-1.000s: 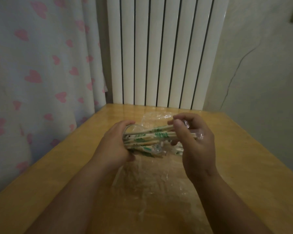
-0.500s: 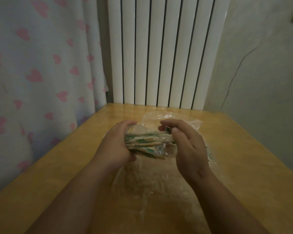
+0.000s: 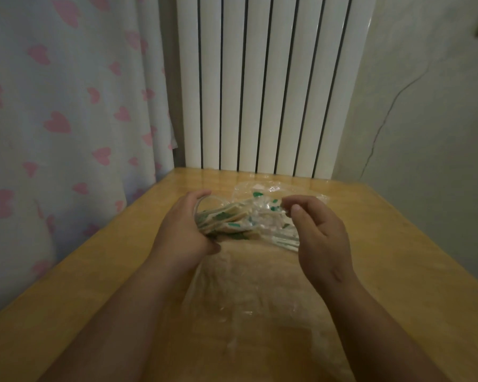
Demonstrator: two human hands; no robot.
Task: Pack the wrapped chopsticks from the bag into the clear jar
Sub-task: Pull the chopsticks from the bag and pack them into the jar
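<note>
A curtain (image 3: 66, 106) with pink hearts hung at 9 o'clock, a white radiator (image 3: 260, 78) stood at 12 o'clock, and a cracked wall (image 3: 425, 133) filled 3 o'clock. Below them a wooden surface (image 3: 398, 271) ran from the radiator down to 6 o'clock.

A clear bag (image 3: 246, 299) lay flat along the middle of the surface, its crinkled far end reaching 12 o'clock past the hands.

The left hand (image 3: 181, 230) was at 9 o'clock of the bag's far end. Its fingers (image 3: 196, 194) were curled over a jar (image 3: 200, 202) lying on its side, with the thumb below, gripping it. Most of the jar was hidden by that hand.

The right hand (image 3: 323, 238) was at 3 o'clock of the jar, apart from it. Its fingers (image 3: 286, 202) were curled, the tips close to the thumb and right at the crinkled clear plastic. Whether they pinched the plastic could not be told.

A bundle of chopsticks (image 3: 229, 219), cream wrappers with green print, stuck out of the jar towards 3 o'clock. Their inner ends sat under the left fingers, and their free ends stopped just short of the right fingertips. A few more wrapped ones lay at 6 o'clock of those fingertips, beneath the right palm.
</note>
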